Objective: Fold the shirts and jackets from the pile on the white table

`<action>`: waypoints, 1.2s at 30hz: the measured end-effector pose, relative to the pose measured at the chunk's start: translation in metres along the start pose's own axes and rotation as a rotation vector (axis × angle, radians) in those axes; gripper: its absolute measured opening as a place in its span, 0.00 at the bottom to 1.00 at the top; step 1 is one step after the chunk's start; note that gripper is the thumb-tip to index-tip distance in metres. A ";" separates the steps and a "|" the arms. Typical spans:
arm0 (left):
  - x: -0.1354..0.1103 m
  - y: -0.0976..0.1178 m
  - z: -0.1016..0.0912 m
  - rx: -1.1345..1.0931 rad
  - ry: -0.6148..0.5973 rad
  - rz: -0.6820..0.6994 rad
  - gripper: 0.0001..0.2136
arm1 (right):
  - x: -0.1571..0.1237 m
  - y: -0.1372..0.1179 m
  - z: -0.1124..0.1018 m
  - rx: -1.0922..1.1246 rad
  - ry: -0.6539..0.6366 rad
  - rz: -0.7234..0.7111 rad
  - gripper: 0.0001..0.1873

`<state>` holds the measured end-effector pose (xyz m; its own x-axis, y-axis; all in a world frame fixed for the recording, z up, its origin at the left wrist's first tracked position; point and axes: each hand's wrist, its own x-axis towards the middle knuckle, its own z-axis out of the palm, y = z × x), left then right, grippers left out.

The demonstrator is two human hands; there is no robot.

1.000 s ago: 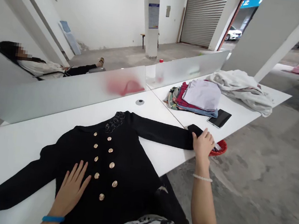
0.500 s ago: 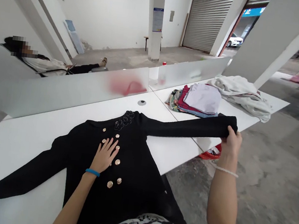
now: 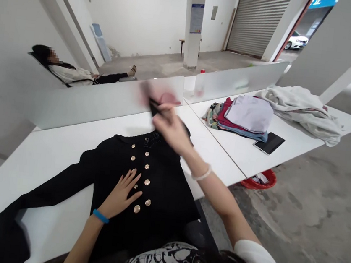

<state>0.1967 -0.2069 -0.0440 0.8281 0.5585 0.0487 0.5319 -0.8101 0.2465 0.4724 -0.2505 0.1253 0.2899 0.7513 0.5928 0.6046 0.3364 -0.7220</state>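
Observation:
A black jacket [image 3: 117, 171] with gold buttons lies front up on the white table [image 3: 62, 148]. My left hand [image 3: 122, 193] rests flat on its front beside the buttons, fingers spread. My right hand [image 3: 168, 126], blurred by motion, is above the jacket's collar and grips the cuff of the right sleeve, which is carried over the jacket's body. The left sleeve [image 3: 30, 203] lies stretched out toward the table's near left corner.
A stack of folded clothes [image 3: 243, 116], a dark tablet [image 3: 269, 143] and a heap of pale cloth [image 3: 304, 110] lie on the right table. A red basket [image 3: 260, 182] sits on the floor under it. A frosted divider [image 3: 102, 102] runs behind; a person reclines beyond.
My right hand lifted the right sleeve's cuff off the table and swung it left, over the jacket toward the collar. My left hand slid up the jacket's front and stays flat.

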 end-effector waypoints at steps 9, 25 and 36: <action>-0.065 0.013 0.025 0.188 0.100 -0.087 0.34 | -0.087 0.041 0.043 -0.628 -0.529 -0.253 0.17; -0.014 -0.016 -0.019 -0.050 0.457 -0.335 0.18 | -0.120 0.149 0.036 -0.601 -0.368 0.119 0.27; -0.015 -0.050 -0.008 -0.080 0.739 -0.415 0.18 | -0.113 0.158 0.026 -0.485 0.004 0.324 0.26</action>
<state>0.1565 -0.1734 -0.0494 0.2254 0.8027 0.5521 0.7296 -0.5146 0.4503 0.5161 -0.2674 -0.0648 0.5192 0.7700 0.3710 0.7547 -0.2094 -0.6217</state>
